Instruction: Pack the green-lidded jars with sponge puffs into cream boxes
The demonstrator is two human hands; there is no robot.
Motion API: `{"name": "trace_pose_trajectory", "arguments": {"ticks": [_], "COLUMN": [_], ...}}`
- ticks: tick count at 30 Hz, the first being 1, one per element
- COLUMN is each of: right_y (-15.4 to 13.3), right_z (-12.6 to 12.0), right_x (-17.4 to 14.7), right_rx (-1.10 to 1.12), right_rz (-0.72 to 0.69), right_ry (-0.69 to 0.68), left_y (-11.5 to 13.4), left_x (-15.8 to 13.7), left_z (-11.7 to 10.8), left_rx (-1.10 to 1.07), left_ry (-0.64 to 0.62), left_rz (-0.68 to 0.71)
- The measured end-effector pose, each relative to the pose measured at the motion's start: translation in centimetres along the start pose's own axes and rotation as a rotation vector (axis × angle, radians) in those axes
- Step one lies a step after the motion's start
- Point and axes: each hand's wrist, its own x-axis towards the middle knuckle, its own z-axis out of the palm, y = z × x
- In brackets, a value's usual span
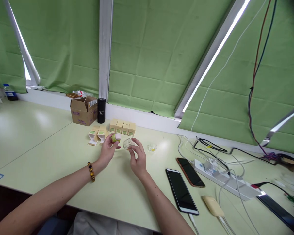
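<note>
Green curtains [161,58] hang at the far side of the room, and before them stands a long pale table [56,153]. Over the middle of this table are the two hands of a person, near to each other. The left hand [107,151], which has a beaded bracelet [90,171] at its wrist, grasps a small green and white object [116,138] with the fingers. The right hand [138,159] grasps a clear container [127,143] between thumb and fingers, just to the right of the green and white object; a gap lies between these two things. Farther right, on the table, lies a small clear piece [152,148] with something yellow in it. Beyond the left hand are two opened small cartons [98,132], and to their right a row of four small boxes [122,127]. On the far left stand a cardboard box [84,112] and a black cylinder [101,111], side by side. On the near right lie two phones [182,191], beside a white power strip [222,179] with cables.
</note>
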Motion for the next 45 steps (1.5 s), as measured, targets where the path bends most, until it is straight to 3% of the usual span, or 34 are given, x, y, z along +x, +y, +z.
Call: {"name": "trace_pose_trajectory", "arguments": {"ticks": [7, 11, 17, 25, 32, 37, 41, 45], "right_y": [0.9, 1.0, 1.1, 0.7, 0.7, 0.8, 0.8, 0.8], "right_z": [0.3, 0.1, -0.4, -0.3, -0.4, -0.6, -0.6, -0.5], "right_x": [0.5, 0.7, 1.0, 0.8, 0.1, 0.1, 0.1, 0.0], "right_rx": [0.520, 0.646, 0.547, 0.230, -0.084, -0.148, -0.150, -0.121], "right_rz": [0.450, 0.520, 0.542, 0.400, 0.083, -0.055, -0.092, -0.039], "right_ry": [0.068, 0.071, 0.173, 0.122, 0.007, -0.008, 0.011, 0.007], "left_y": [-0.3, -0.3, -0.5, -0.5, -0.2, -0.2, -0.5, -0.5], "left_x": [0.1, 0.1, 0.1, 0.1, -0.1, -0.3, -0.2, -0.3], "left_z": [-0.1, -0.1, -0.1, 0.0, 0.1, 0.1, 0.0, -0.1], "left_rx": [0.022, 0.021, -0.001, -0.018, -0.009, 0.009, 0.020, 0.032], "left_ry": [-0.005, -0.015, -0.035, -0.065, -0.120, -0.159, -0.182, -0.211], "left_rz": [0.020, 0.026, 0.004, -0.010, -0.015, 0.001, 0.026, 0.056]}}
